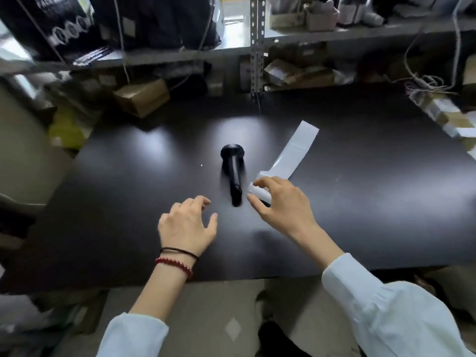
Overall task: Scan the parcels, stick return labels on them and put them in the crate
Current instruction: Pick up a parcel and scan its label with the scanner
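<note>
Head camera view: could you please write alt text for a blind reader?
On a black table, the right hand holds the rolled end of a white label strip beside a black handheld scanner. The left hand hovers open near the scanner's handle; cluttered shelves stand behind.

Figure: both arms as I see them through the head camera.

(a) Left sleeve (134, 336) and right sleeve (386, 310): pale blue, soft cloth, long and loose. Each ends partway along the forearm. The right one bunches into broad folds above a plain cuff; the left shows a rounded edge.

(b) Wrist behind the left hand (188, 225): I make out a thin black elastic band (179, 251) lying in two strands, and beside it, nearer the sleeve, a bracelet of small round dark-red beads (175, 265).

(c) Right hand (280, 202): bare, like the left.
</note>
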Tool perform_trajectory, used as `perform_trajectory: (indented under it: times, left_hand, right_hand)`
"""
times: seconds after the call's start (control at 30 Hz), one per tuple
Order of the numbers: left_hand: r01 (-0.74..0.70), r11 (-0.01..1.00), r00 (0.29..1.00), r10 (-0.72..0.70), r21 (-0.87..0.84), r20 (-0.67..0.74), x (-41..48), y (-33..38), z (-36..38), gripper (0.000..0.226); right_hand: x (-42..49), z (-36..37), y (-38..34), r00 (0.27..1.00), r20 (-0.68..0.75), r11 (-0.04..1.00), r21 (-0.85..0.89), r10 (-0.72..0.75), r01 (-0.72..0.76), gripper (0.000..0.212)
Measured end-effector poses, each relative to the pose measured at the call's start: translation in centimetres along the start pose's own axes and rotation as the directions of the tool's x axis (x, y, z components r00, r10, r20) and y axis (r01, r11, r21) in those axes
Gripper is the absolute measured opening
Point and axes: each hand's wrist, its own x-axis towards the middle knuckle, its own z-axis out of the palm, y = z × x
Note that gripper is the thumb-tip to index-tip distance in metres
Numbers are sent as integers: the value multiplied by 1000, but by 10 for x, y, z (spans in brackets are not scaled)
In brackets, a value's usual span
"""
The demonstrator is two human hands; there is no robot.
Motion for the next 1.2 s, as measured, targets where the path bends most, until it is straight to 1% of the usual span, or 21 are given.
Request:
perform_trajectory:
  times: [0.07,0.13,0.2,0.23,0.27,0.33,0.37,0.43,0.5,0.6,0.7,0.77,0.87,0.97,1.07,1.13,1.2]
  left_hand:
    - [10,1000,1000,-10,-6,15,16,-7,5,28]
    - [38,999,999,-38,-1,19,36,-16,10,29]
    - [86,996,994,-88,31,66,56,-25,14,32]
    - [103,994,991,-107,44,86,66,-30,17,33]
    - [119,992,988,-123,50,93,74,-34,20,34]
    - [139,989,986,-143,51,88,91,-45,26,34]
    - [146,988,985,-150,49,87,100,-50,29,34]
    - [158,987,982,-161,43,99,114,-60,35,35]
    - [159,986,977,-165,56,132,128,-72,41,39]
    - [161,986,967,-165,36,194,153,-96,55,50]
    - [168,985,932,-169,31,321,188,-123,68,61]
    - [145,988,919,-151,45,365,216,-139,75,63]
    - [88,994,934,-105,65,342,266,-162,82,64]
    - [48,993,969,-74,112,236,324,-191,86,68]
    - [52,982,984,-81,182,156,388,-215,89,77]
    - [71,973,983,-105,218,149,429,-229,89,83]
    - [99,973,972,-139,208,187,462,-240,90,87]
  right_hand:
    - [23,11,0,999,38,1000,1,24,-24,41]
    - [51,24,2,995,79,998,-28,61,-59,52]
    - [77,35,1,984,118,990,-64,133,-126,64]
    - [88,40,0,976,137,985,-50,170,-165,68]
    - [98,45,-2,966,161,979,3,201,-204,69]
    - [115,57,-8,946,216,944,171,243,-282,66]
    - [124,64,-11,939,237,926,224,251,-304,64]
    - [141,80,-17,929,251,911,244,271,-332,59]
    - [157,95,-24,917,246,888,265,315,-376,48]
    - [184,117,-38,900,191,826,359,392,-435,34]
    - [214,133,-57,893,123,797,409,434,-444,32]
    - [238,139,-67,892,148,813,369,427,-451,33]
    - [275,143,-75,904,169,852,305,392,-426,36]
    - [304,150,-80,905,143,864,269,400,-425,36]
    - [322,156,-81,902,108,866,252,419,-432,36]
    - [329,159,-79,897,108,869,224,428,-441,36]
    - [333,160,-77,897,110,874,200,428,-442,35]
